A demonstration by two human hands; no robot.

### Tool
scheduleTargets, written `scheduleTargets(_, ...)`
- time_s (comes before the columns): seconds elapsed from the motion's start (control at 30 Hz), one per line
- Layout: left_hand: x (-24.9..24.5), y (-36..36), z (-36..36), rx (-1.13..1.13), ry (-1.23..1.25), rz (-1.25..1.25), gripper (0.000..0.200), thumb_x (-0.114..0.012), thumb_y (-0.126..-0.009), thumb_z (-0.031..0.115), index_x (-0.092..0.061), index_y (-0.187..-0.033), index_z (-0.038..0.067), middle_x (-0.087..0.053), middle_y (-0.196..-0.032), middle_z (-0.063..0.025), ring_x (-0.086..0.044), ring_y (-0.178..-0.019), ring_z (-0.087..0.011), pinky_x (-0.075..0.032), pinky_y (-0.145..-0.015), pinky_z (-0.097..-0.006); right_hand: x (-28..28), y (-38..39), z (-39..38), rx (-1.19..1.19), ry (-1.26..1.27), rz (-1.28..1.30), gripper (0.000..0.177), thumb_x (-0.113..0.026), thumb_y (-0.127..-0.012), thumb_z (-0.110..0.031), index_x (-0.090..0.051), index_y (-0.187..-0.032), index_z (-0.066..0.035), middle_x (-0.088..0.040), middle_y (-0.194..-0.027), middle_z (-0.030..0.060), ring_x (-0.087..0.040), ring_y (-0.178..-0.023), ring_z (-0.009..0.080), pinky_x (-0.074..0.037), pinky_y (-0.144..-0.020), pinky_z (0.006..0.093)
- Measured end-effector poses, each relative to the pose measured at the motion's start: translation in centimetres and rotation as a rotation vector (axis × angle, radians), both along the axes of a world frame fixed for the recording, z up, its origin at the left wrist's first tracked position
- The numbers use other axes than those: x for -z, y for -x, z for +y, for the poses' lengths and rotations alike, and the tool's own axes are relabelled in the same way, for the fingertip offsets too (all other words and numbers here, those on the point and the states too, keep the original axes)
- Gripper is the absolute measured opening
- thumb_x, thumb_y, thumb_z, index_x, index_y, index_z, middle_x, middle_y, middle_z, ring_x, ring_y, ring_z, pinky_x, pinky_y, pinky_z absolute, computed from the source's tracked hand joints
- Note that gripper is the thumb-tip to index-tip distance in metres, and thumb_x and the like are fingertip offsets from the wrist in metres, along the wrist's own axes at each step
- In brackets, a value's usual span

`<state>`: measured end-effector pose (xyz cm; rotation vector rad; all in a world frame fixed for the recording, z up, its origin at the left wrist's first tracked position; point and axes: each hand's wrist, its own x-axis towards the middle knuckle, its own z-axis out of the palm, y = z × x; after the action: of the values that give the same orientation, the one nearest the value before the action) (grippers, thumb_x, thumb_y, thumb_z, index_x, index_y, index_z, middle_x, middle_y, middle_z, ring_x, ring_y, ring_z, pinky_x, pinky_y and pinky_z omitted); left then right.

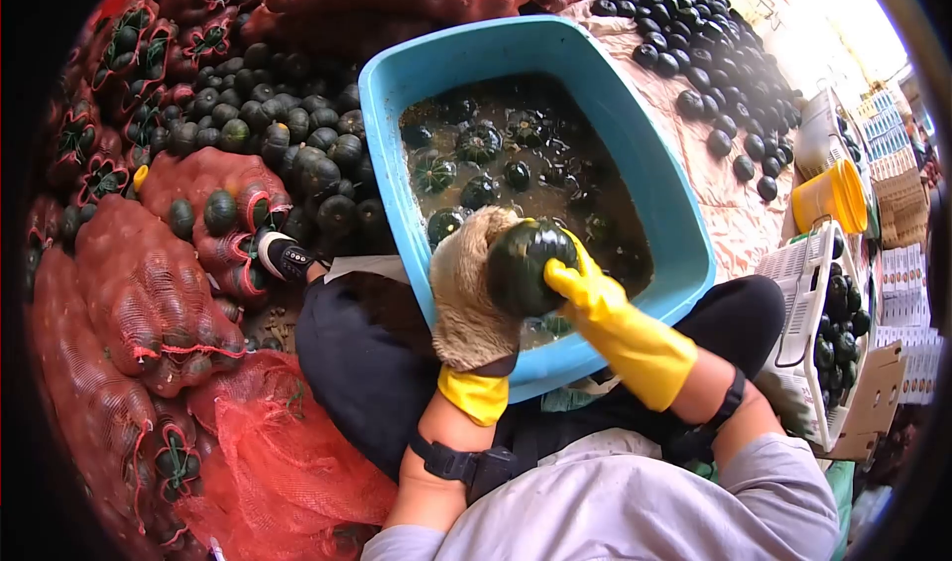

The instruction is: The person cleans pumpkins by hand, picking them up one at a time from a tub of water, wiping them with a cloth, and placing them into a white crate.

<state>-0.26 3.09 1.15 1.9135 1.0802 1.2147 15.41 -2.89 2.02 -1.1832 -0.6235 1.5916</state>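
A dark green squash (529,267) is held between my two hands over the near part of a blue tub (666,179). My left hand (474,288), in a brown fuzzy mitt over a yellow glove, presses against the squash's left side. On the right side, my right hand (585,285) in a yellow rubber glove grips it, fingers curled over the top and thumb on the front. Murky brown water (585,115) fills the tub, and several green squashes (479,142) float in it.
Red mesh sacks (149,283) of squash line the left, beside a loose pile (317,134). More squashes (729,95) lie on a pinkish sheet at the upper right. A yellow bucket (831,197) and a white crate (796,333) of squashes stand at the right.
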Motion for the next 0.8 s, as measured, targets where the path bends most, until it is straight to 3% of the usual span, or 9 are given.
scheduleTargets(0.03,0.5,-0.3,0.3,0.01,-0.037,0.008,0.028,-0.078,-0.092,0.014,-0.071,-0.118,0.007,-0.074,-0.114,-0.0143,-0.073,-0.106,-0.032,-0.058,-0.098,-0.0381,1.0,1.1,0.2,0.228,0.137,0.027,0.074,-0.08,-0.095,-0.025,-0.046,-0.159,-0.011,-0.062,-0.145,0.0072,-0.058,-0.135,0.0214,-0.048,-0.115,0.039)
scheduleTargets(0.1,1.1,-0.5,0.4,0.024,-0.084,0.044,0.027,-0.075,-0.094,0.009,-0.069,-0.121,0.005,-0.074,-0.116,-0.0141,-0.073,-0.108,-0.0302,-0.058,-0.099,-0.0386,5.4,-0.4,0.9,0.127,-0.228,-0.551,0.087,-0.09,-0.086,-0.02,-0.046,-0.16,-0.014,-0.064,-0.139,0.0128,-0.062,-0.129,0.0266,-0.05,-0.111,0.0426)
scheduleTargets(0.2,0.9,-0.3,0.2,0.082,-0.059,-0.024,0.029,-0.073,-0.095,0.003,-0.067,-0.123,0.004,-0.075,-0.115,-0.0132,-0.073,-0.107,-0.0284,-0.058,-0.096,-0.0391,-0.3,-1.6,0.1,-0.223,-0.47,-1.076,0.093,-0.093,-0.076,-0.012,-0.05,-0.158,-0.013,-0.063,-0.141,0.0209,-0.062,-0.133,0.0372,-0.05,-0.113,0.0475)
scheduleTargets(0.33,1.2,0.1,0.2,0.134,0.193,-0.135,0.026,-0.075,-0.097,0.013,-0.067,-0.121,0.006,-0.073,-0.113,-0.0098,-0.072,-0.104,-0.025,-0.059,-0.093,-0.0372,-1.3,-1.7,-0.2,-0.129,-0.157,-0.373,0.079,-0.084,-0.087,-0.021,-0.051,-0.158,-0.014,-0.064,-0.143,0.0135,-0.058,-0.137,0.0255,-0.047,-0.116,0.0412)
scheduleTargets(0.43,2.7,-2.5,1.2,-0.079,-0.395,0.169,0.023,-0.073,-0.1,0.02,-0.069,-0.118,0.007,-0.073,-0.116,-0.0085,-0.071,-0.107,-0.0237,-0.059,-0.095,-0.0375,2.9,-0.1,1.5,0.17,-0.128,-0.542,0.075,-0.08,-0.095,-0.028,-0.047,-0.159,-0.009,-0.06,-0.146,0.0141,-0.057,-0.135,0.0262,-0.045,-0.117,0.0416)
scheduleTargets(0.57,0.0,-5.1,-0.7,-0.055,0.968,-1.231,0.028,-0.065,-0.106,0.019,-0.066,-0.132,0.008,-0.07,-0.126,-0.0109,-0.068,-0.119,-0.026,-0.055,-0.107,-0.0366,4.5,-0.6,1.6,0.193,-0.561,-1.034,0.078,-0.081,-0.096,-0.026,-0.044,-0.162,-0.008,-0.046,-0.158,0.026,-0.047,-0.145,0.0371,-0.039,-0.123,0.0453)
scheduleTargets(0.6,0.3,-4.9,-1.0,-0.023,1.094,-1.29,0.028,-0.065,-0.105,0.018,-0.066,-0.131,0.008,-0.07,-0.124,-0.0108,-0.068,-0.117,-0.0262,-0.055,-0.105,-0.0368,5.3,-0.5,1.6,0.223,-0.635,-1.224,0.074,-0.078,-0.1,-0.03,-0.042,-0.162,-0.011,-0.053,-0.152,0.017,-0.054,-0.138,0.0288,-0.042,-0.12,0.0436)
scheduleTargets(0.7,2.3,-2.5,-1.4,0.109,0.882,-0.879,0.028,-0.066,-0.102,0.016,-0.065,-0.128,0.008,-0.068,-0.119,-0.0106,-0.067,-0.111,-0.027,-0.055,-0.099,-0.0375,3.6,0.5,-0.2,0.073,-0.117,-0.458,0.073,-0.079,-0.1,-0.034,-0.044,-0.161,-0.014,-0.058,-0.147,0.015,-0.056,-0.135,0.025,-0.046,-0.116,0.0425)
scheduleTargets(0.8,3.7,-1.0,-1.1,0.123,0.541,-0.385,0.028,-0.067,-0.098,0.013,-0.064,-0.125,0.008,-0.067,-0.114,-0.0103,-0.067,-0.106,-0.0277,-0.055,-0.093,-0.0383,3.3,-1.3,-3.2,-0.148,0.026,-0.282,0.059,-0.064,-0.11,-0.044,-0.046,-0.16,-0.018,-0.067,-0.14,0.0106,-0.069,-0.121,0.0245,-0.052,-0.113,0.0435)
